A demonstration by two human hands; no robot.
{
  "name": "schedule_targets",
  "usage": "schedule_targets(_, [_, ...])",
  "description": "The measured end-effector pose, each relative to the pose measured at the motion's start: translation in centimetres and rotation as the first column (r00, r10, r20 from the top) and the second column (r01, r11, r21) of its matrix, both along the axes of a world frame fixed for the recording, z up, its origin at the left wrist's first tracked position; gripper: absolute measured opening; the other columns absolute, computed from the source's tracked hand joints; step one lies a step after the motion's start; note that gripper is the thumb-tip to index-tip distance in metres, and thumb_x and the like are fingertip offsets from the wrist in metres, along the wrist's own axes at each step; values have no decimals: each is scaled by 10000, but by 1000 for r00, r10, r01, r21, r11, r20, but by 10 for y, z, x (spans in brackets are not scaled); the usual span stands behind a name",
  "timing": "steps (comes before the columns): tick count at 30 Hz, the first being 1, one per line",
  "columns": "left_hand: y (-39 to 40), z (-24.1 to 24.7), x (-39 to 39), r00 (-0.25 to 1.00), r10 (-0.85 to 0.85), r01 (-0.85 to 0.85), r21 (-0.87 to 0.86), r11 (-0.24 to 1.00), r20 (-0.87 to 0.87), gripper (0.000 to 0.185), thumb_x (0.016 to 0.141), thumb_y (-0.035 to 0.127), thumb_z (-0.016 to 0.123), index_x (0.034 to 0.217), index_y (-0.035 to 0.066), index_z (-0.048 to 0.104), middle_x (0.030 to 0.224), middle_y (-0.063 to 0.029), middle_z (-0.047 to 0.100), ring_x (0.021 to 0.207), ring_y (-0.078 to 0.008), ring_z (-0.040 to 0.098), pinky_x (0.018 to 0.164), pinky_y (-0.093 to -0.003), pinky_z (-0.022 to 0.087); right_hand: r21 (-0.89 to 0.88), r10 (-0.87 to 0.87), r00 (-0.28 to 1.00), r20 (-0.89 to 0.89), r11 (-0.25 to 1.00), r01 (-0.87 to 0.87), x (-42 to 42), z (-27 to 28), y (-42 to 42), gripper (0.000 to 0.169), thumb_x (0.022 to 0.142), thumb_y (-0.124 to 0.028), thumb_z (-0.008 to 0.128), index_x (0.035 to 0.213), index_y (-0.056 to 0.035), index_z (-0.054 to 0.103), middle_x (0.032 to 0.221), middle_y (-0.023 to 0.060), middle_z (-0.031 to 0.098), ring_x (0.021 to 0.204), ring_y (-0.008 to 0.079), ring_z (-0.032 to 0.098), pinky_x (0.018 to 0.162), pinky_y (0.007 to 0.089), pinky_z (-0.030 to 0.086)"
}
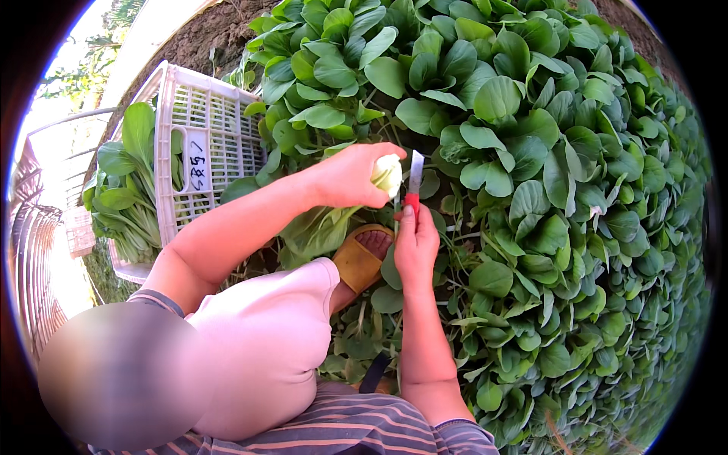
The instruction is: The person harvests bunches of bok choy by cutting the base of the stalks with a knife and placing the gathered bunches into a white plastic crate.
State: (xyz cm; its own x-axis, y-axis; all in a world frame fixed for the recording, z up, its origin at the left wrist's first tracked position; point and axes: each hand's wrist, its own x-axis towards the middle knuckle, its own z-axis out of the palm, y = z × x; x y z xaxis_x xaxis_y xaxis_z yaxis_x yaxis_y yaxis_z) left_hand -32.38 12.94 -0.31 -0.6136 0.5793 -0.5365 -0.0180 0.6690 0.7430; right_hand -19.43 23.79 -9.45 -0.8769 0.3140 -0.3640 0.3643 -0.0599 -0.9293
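Wrapped around a bok choy (388, 175), my left hand (348, 173) holds it with the pale cut base turned towards the right. The leaves (318, 230) of that plant hang below my hand, over the ground by my foot. In my right hand (417, 242) is a knife with a red handle (412, 202). Its short, blunt-ended blade (416, 170) points away from me, just right of the bok choy base and apart from it. Part of the handle is hidden inside my fingers.
Dense growing bok choy (546, 227) covers the ground ahead and to the right. On the left, a white plastic crate (210, 96) bearing handwriting lies beside harvested bok choy (128, 193) seen inside it. My foot in a tan sandal (355, 263) stands among loose leaves (364, 335).
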Motion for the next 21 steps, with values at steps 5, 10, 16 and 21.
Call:
schedule_targets(5, [-10, -42, -23, 830, -518, 267, -669, 693, -206, 447, 609, 66, 584, 1029, -71, 521, 1125, -262, 521, 931, -349, 587, 799, -381, 485, 212, 82, 995, -50, 975, -70, -23, -27, -4, 196, 883, -184, 477, 920, -2, 539, 740, 191, 583, 691, 371, 562, 621, 425, 444])
schedule_targets(10, [-52, -67, -4, 846, -525, 250, -803, 541, -91, 403, 625, 43, 577, 1012, -57, 519, 1204, -270, 454, 876, -346, 609, 749, -388, 500, 260, 239, 971, -31, 940, -223, -45, -38, -13, 230, 871, -222, 462, 864, -7, 544, 762, 233, 591, 733, 428, 557, 637, 491, 435])
schedule_targets(16, [-56, -67, 0, 834, -480, 135, -741, 657, -274, 435, 625, 2, 565, 1053, -43, 506, 1263, -215, 424, 903, -343, 598, 785, -398, 484, 393, 275, 958, 85, 874, -286, -76, -70, -30, 277, 874, -255, 440, 830, -14, 570, 759, 241, 602, 727, 425, 571, 648, 505, 448])
schedule_targets(21, [-64, -74, 1, 832, -459, 113, -715, 690, -311, 351, 648, 13, 569, 993, -30, 523, 1185, -160, 483, 891, -349, 597, 770, -396, 490, 416, 340, 925, 168, 827, -379, -90, -76, -35, 280, 862, -259, 444, 846, -25, 598, 795, 248, 595, 787, 422, 564, 692, 489, 455])
